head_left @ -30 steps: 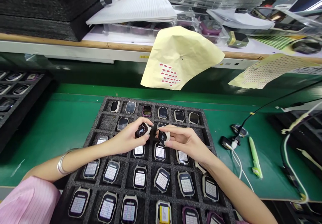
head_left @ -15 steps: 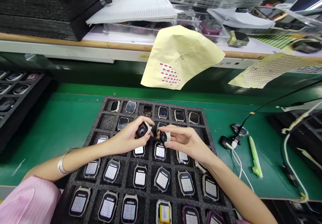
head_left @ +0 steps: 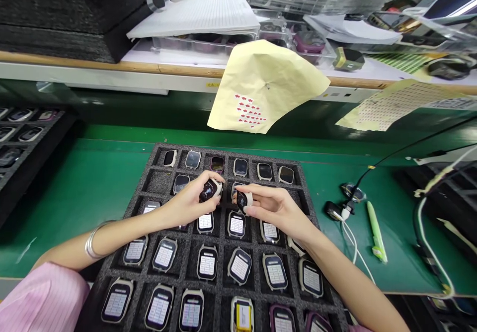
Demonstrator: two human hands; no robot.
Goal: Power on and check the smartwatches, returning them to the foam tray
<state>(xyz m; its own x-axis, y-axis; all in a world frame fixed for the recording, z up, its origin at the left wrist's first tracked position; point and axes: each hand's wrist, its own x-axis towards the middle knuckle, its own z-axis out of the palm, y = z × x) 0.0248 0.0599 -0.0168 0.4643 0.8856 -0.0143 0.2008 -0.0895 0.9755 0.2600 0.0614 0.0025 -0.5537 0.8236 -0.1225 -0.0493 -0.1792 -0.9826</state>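
Observation:
My left hand (head_left: 197,193) is closed round a smartwatch (head_left: 208,190) with a dark lit screen and pale casing. Between the fingers of my right hand (head_left: 274,204) is a second pale-cased smartwatch (head_left: 242,201), tilted, its dark screen facing left. The two watches are a short gap apart. Both hands are over a black foam tray (head_left: 219,236) divided into compartments. Several watches in its nearer rows show white screens, such as one watch (head_left: 207,262). Watches in the far row have dark screens. One near compartment holds a watch body with a yellow battery (head_left: 244,317).
Another foam tray (head_left: 33,145) of watches sits at the left. On the green table (head_left: 99,173), to the right, are a black charger (head_left: 333,209) with cables and a green pen-like tool (head_left: 377,232). Yellow paper (head_left: 268,86) hangs from the shelf edge (head_left: 186,69).
The watch in my left hand has turned a little and moved slightly left. My right hand holds its watch in nearly the same place. The view has shifted slightly.

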